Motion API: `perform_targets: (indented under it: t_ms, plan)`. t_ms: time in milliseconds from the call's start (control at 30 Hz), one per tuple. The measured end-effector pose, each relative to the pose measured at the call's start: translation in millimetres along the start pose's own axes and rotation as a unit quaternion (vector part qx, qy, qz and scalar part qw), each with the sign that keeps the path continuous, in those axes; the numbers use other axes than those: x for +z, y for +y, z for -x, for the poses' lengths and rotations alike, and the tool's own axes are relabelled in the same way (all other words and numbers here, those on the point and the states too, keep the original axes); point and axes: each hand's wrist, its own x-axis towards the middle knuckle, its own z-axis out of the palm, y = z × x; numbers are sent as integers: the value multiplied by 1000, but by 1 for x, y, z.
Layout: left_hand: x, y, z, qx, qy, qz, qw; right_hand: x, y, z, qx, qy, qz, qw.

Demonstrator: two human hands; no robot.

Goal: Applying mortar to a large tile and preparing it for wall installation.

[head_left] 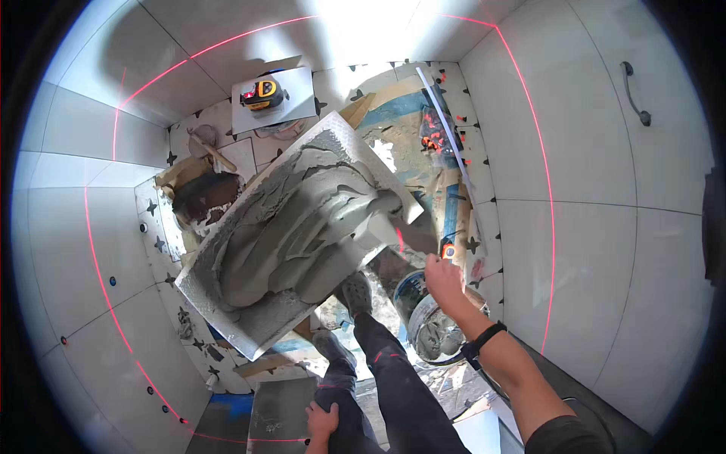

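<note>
Pale walls (590,155) stand all around this small room, and thin red lines of light (532,98) run across them. In the middle of the frame a big tile (243,333) lies slanted, with its rough side up. Thick gray paste (280,234) covers most of it in fat, wavy lumps, but the edges and corners look thin or bare.

A trowel (376,229) meets the paste at its right end. I can't tell how hard it presses. The right hand (446,286) has its fingers wrapped tight around the handle. The left hand (323,418), low in the frame, rests on the left leg with loose fingers, and I see nothing in it.

To spread it well, I think the blade should lean just a little and push evenly in long strokes. The high lumps could be pulled out to the bare corners, so the paste gets about the same thickness all over. It looks soft, so digging too hard might scrape bare spots.

Just below the right hand, a bucket (413,331) has more gray paste inside, close enough for an easy scoop. The shoes (355,295) are right by the tile's lower edge, so drips could land there. Farther off, at upper left, a yellow and black laser tool (262,94) sits on a white board (297,82).
</note>
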Motion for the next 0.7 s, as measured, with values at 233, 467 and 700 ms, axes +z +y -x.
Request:
perform_targets:
  t_ms: [233,467,700]
  plan:
    - [-29,13,-4,-33,48,-20,998,42,-88,3,217,-75,-515,826]
    - [-43,31,-22,-56,126,-36,990,26,-211,-5,-26,-79,-398,913]
    - [-67,38,-44,-47,124,-53,990,16,-207,-59,-295,142,28,944]
